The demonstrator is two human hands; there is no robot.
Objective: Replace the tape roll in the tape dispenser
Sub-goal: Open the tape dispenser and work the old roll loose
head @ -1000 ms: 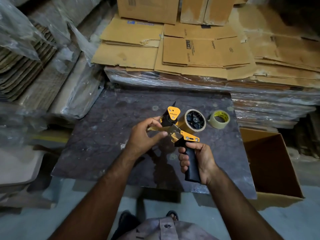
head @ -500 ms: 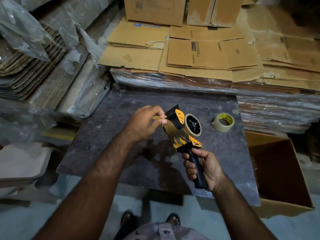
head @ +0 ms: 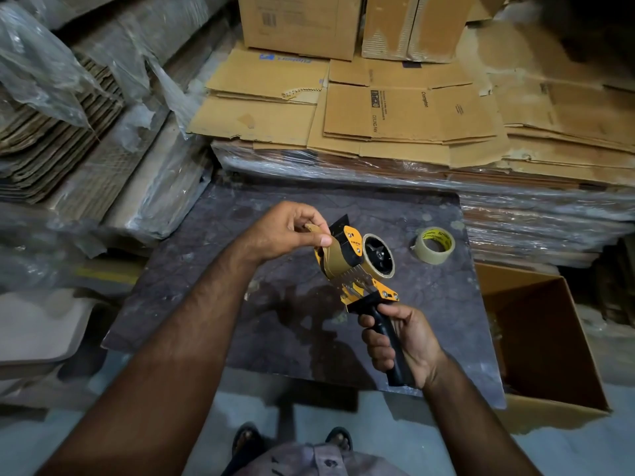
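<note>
A yellow and black tape dispenser [head: 354, 249] is held above the dark slab [head: 213, 304]. My right hand [head: 402, 341] grips its black handle. A roll of brown tape [head: 378, 261] sits on its hub. The brown tape end [head: 326, 259] runs from the roll around the front roller, and my left hand [head: 285, 231] pinches the strip's free tip above the dispenser head. Right of the dispenser, a second tape roll [head: 434, 245], pale with a yellow printed core, lies flat on the slab.
An open cardboard box [head: 536, 338] stands at the slab's right edge. Flattened cartons on a plastic-wrapped stack [head: 378, 125] rise behind the slab. Wrapped cardboard bundles [head: 103, 139] lean at the left. My feet [head: 292, 441] show below.
My left hand has moved up from the dispenser's side and drawn the tape end over the front roller. My right hand has tilted the dispenser so its head points up and left.
</note>
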